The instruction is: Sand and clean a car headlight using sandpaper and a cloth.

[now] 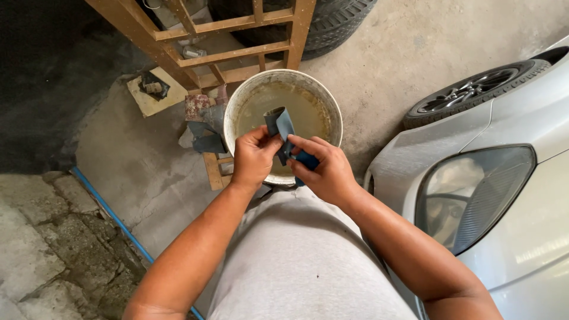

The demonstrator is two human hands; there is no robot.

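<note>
My left hand point(253, 157) and my right hand point(323, 170) both grip a bent strip of grey-blue abrasive sheet point(281, 125) right over a white bucket point(332, 104). The bucket holds murky brownish water point(308, 109). The sheet's curled upper end sticks up between my thumbs. Under my right palm a blue block point(307, 160) shows, with the sheet wrapped onto it. My grey shirt fills the lower middle of the view.
A silver car's front corner with headlight point(474, 195) and wheel point(474, 92) stands at the right. A wooden frame point(237, 41) and a tyre point(338, 26) lie beyond the bucket. Scrap pieces point(204, 127) sit left of it, and a blue pipe point(112, 216) crosses the concrete floor.
</note>
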